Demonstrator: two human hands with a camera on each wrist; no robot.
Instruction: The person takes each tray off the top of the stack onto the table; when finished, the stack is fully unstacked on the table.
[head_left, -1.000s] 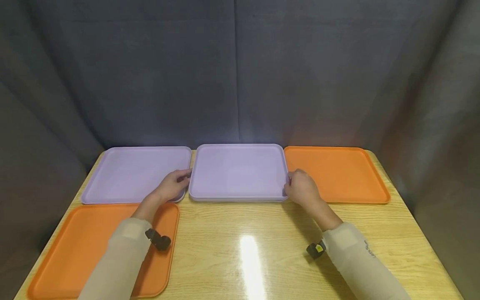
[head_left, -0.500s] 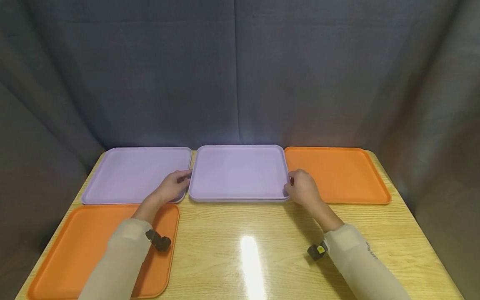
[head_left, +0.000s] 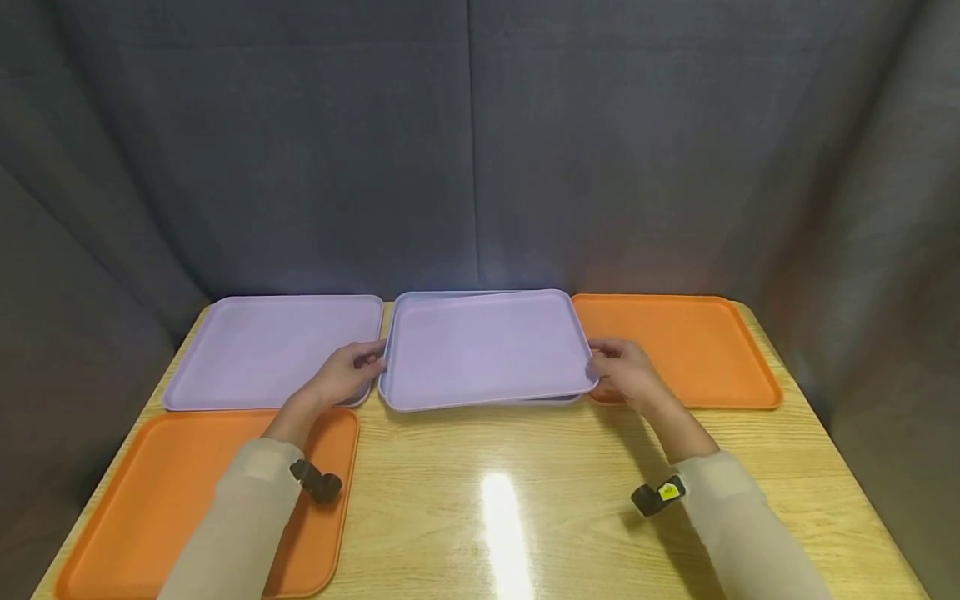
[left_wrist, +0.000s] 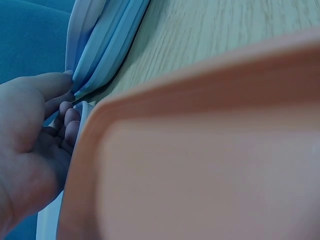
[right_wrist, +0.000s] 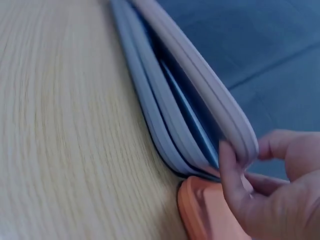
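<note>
A stack of purple trays (head_left: 557, 400) lies at the middle back of the wooden table. Its top purple tray (head_left: 483, 346) is raised on the right side and skewed off the trays beneath. My left hand (head_left: 351, 368) grips this tray's left rim, thumb on top. My right hand (head_left: 621, 367) pinches its right rim. In the right wrist view the thumb (right_wrist: 231, 170) presses the lifted rim (right_wrist: 200, 85), with a gap above the lower trays (right_wrist: 150, 112). In the left wrist view my fingers (left_wrist: 62, 117) curl under the stack's edge (left_wrist: 105, 45).
A single purple tray (head_left: 270, 346) lies at the back left and an orange tray (head_left: 690, 346) at the back right, under my right hand. Another orange tray (head_left: 180, 492) sits front left beneath my left forearm. Bare table (head_left: 525, 500) shows in front. A dark curtain hangs behind.
The top purple tray's right side has come up off the stack and shifted slightly right; my right hand moved right and up with it. The left hand stayed at the left rim.
</note>
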